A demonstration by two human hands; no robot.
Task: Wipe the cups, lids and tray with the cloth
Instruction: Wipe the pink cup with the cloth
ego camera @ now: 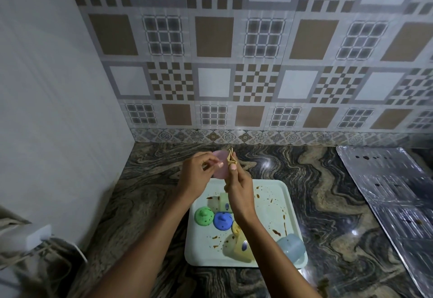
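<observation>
Both hands worked above the bench: left hand [196, 173] gripped a light, rigid pink plastic cup [220, 165] by its rim; right hand [239, 190] pinched the soft beige cloth [230, 157].

At nine o'clock we see a white adapter [37, 236]; at three, a foil-covered sheet [396, 194] on marbled counter [328, 192].

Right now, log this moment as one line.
left hand: holds pink cup | right hand: wipes it with cloth | tray: stained | lids, cups: on tray
</observation>
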